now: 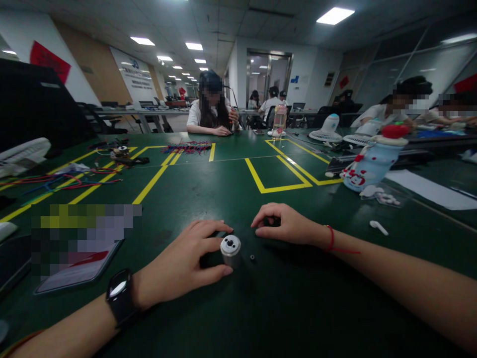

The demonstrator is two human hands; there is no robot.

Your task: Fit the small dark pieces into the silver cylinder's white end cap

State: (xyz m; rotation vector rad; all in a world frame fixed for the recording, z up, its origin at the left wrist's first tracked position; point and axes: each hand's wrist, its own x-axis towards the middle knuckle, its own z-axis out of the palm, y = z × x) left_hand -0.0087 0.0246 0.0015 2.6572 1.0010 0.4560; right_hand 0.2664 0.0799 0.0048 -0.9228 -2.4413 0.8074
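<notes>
A silver metal cylinder (231, 252) stands upright on the green table, with several dark holes in its top face. My left hand (186, 258) curves around its left side, thumb at the front and index finger behind, gripping it lightly. Just right of the cylinder lies a tiny dark metal piece (252, 257) with a small hole, possibly a nut or bushing. Beyond that piece, my right hand (281, 223) hovers or rests low over the table; its fingers are bent, thumb and index apart, and nothing shows between them.
Left of my arm lies a plastic-sleeved card (80, 268), with loose coloured wires (70, 181) farther back. On the right are a white earbud (379, 227), a light-blue bottle (372, 166) and white paper (432, 190). A person (210, 107) sits across the table (208, 184).
</notes>
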